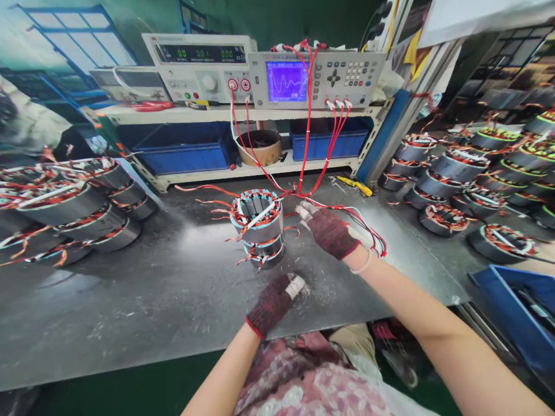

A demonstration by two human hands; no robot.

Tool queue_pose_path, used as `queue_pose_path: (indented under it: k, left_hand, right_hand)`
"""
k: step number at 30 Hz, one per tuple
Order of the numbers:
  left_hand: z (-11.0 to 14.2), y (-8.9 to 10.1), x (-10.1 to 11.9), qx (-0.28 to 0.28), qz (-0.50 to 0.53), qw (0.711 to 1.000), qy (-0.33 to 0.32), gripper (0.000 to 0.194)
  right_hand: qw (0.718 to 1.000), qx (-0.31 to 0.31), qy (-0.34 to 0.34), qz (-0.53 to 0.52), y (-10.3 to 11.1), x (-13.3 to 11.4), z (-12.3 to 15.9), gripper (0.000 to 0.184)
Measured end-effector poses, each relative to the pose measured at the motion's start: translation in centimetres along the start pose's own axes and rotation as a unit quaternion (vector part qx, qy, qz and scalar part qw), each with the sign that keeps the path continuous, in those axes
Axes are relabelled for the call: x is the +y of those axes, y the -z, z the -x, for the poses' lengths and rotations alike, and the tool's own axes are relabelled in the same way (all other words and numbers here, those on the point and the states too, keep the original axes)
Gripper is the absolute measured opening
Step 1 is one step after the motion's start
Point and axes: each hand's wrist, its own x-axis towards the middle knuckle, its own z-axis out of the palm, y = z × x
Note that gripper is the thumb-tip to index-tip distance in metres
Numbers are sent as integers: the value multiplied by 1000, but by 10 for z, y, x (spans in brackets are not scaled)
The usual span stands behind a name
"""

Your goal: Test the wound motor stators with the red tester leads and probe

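On my feed the right hand (329, 232) is open, its fingers spread in a dark knit glove, and has hold of nothing. It hangs just beside the wound motor stator (257, 228), above the red test leads (309, 138). The left hand (272, 304) sits low on the steel bench (130, 300), its fingers drawn together and wrapped in white tape. I see nothing in it, but I cannot tell whether it is closed or merely relaxed.

The stator stands upright on the bench, ahead of both hands, its red and orange winding leads fanned outward, probably so each stays easy to reach. The test leads drop from the waveform tester (316, 78) on the shelf (217, 114), and their short run likely explains why the stator sits directly before it. Other stators (65, 214) crowd the left, and more stators (459, 179) the right, apparently kept clear of this spot. A yellow screwdriver (355, 186) lies at the bench's back edge.
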Motion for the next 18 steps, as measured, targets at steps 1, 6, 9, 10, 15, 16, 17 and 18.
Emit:
queue_pose_path:
  k: [1, 6, 9, 10, 15, 16, 17, 18]
  left_hand:
    - [2, 0, -1, -5, 3, 1000, 3, 58]
    - [11, 2, 3, -31, 8, 999, 7, 57]
    - [11, 2, 7, -35, 8, 999, 8, 55]
    - [12, 3, 8, -35, 8, 999, 9, 55]
    - [30, 18, -9, -11, 28, 999, 38, 52]
    - [37, 25, -15, 17, 46, 997, 56, 50]
    - [44, 32, -22, 52, 72, 993, 73, 48]
    - [50, 38, -28, 90, 104, 987, 84, 46]
  right_hand:
    - [1000, -7, -19, -13, 1, 4, 2, 36]
    - [984, -35, -102, -140, 5, 7, 4, 28]
    - [966, -55, -115, -223, 8, -2, 0, 43]
    - [956, -56, -115, -265, 9, -6, -1, 46]
    - [889, 12, -159, -429, 15, -4, 9, 54]
    - [892, 34, -179, -414, 15, 0, 16, 56]
    - [906, 53, -196, -372, 13, 4, 23, 58]
    - [928, 61, -207, -305, 10, 8, 29, 59]
